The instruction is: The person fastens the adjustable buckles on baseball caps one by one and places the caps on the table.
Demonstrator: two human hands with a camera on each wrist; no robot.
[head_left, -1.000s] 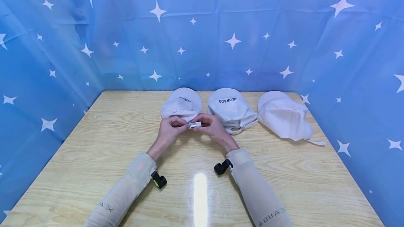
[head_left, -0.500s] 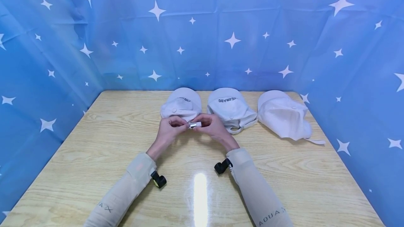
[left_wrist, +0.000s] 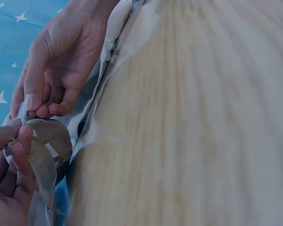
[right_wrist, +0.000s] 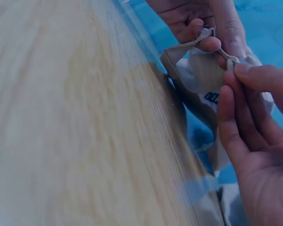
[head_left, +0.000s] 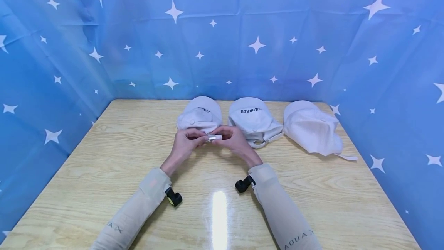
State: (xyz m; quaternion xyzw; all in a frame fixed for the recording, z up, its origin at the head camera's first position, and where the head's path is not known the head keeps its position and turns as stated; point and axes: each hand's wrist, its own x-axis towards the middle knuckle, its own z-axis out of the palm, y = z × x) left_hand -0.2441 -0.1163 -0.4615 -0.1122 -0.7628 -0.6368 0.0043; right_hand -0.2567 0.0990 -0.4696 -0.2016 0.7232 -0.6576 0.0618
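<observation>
The leftmost white cap lies at the table's back edge, brim away from me, dark lettering on its front. My left hand pinches its back strap near a silvery buckle. Facing it, my right hand holds the strap's other side between thumb and forefinger. In the right wrist view, the fingertips of my right hand meet those of my left hand at the strap. The strap's loop hangs open over the cap's inside, and my fingers partly cover the buckle.
A second white cap reading COLORADO sits just right of my right hand. Further right is a third white cap, its strap trailing on the wooden table. A blue starred curtain stands directly behind the table.
Almost nothing differs. Both hands keep hold of the strap in the same place, with only a tiny shift at the buckle and left thumb.
</observation>
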